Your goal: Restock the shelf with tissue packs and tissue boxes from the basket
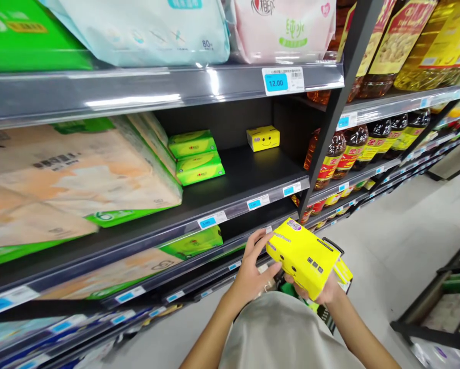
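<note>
A bright yellow tissue pack [305,251] with a printed smiling face is in front of my body, tilted. My right hand [326,291] grips its lower right end from beneath, with most of the fingers hidden under it. At the left end, my left hand [255,269] has its fingers and thumb curved around the pack's corner, their tips touching it. A similar yellow pack [263,139] sits alone on the shelf [237,171] ahead. Left of it, green tissue packs [199,166] lie stacked.
Large wrapped tissue bundles [80,174] fill the shelf's left side. Wipes packs [284,31] stand above, over a 12.00 price tag [283,82]. Oil bottles [358,148] line shelves at right. A basket or cart, partly hidden, is below my hands. Another rack [441,302] stands lower right.
</note>
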Demonstrator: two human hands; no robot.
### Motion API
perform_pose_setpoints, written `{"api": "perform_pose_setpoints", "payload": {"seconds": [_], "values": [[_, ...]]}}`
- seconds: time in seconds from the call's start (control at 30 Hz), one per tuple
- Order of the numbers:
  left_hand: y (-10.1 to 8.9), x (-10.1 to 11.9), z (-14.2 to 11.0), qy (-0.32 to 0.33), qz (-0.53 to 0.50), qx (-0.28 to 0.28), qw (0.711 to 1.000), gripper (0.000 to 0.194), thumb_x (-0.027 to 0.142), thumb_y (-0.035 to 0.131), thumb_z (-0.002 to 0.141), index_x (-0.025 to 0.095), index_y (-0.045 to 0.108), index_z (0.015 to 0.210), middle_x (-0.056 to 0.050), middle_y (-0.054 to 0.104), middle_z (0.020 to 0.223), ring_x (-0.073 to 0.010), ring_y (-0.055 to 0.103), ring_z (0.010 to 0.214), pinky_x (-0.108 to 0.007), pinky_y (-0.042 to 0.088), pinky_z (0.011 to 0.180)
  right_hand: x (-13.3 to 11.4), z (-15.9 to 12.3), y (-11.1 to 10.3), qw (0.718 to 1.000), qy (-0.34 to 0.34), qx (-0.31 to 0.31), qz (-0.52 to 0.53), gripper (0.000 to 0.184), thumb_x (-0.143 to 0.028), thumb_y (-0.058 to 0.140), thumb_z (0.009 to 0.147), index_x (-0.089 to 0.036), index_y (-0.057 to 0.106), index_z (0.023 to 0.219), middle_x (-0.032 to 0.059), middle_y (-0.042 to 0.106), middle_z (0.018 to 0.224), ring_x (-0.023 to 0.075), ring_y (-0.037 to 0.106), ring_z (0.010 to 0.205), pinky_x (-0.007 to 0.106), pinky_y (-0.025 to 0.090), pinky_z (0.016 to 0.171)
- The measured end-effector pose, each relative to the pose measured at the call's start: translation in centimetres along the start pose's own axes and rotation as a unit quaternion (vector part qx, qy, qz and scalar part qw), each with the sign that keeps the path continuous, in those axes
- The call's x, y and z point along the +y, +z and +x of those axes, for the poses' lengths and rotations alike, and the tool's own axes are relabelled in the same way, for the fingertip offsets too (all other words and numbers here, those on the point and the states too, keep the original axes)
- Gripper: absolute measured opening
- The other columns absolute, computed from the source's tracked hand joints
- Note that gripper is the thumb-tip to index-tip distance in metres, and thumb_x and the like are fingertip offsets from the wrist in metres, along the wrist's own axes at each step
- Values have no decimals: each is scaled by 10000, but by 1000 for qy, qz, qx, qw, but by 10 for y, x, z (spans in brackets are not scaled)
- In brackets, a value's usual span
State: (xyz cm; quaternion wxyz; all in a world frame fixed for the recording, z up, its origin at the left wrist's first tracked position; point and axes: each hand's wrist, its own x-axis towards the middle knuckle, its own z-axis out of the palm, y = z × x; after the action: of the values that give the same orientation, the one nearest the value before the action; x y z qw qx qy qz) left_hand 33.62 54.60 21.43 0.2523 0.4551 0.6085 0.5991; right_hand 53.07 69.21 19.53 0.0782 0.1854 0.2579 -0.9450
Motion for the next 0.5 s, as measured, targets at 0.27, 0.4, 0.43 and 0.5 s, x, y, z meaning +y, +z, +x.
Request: {"api": "perform_pose_setpoints", "payload": {"seconds": [0.27,0.4,0.43,0.5], "values": [[-21,19,22,23,38,-127,991,632,498,768,882,305,586,1456,-120,447,1599,-339,429,1497,-485,374,1244,4,2,18,999,41,0,27,757,-809,484,864,-190,605,1282,49,680,746,149,536,447,181,333,343],[-35,37,53,41,116,-289,950,721,460,808,841,295,564,1499,-110,428,1635,-341,428,1500,-460,395,1230,13,5,1,994,86,-40,45,789,-826,575,784,-211,598,1277,56,713,828,145,556,423,141,214,310],[-37,43,61,59,150,-330,930,772,456,829,817,288,547,1516,-115,432,1634,-349,430,1496,-462,399,1226,15,6,-1,994,87,-43,48,777,-824,575,785,-211,603,1261,66,723,856,156,583,453,142,235,321],[-38,57,76,114,211,-400,884,871,475,862,768,262,518,1539,-139,498,1578,-364,474,1452,-471,408,1208,19,8,-1,996,70,-31,49,722,-806,550,825,-197,623,1206,81,734,883,180,626,531,163,321,365]]}}
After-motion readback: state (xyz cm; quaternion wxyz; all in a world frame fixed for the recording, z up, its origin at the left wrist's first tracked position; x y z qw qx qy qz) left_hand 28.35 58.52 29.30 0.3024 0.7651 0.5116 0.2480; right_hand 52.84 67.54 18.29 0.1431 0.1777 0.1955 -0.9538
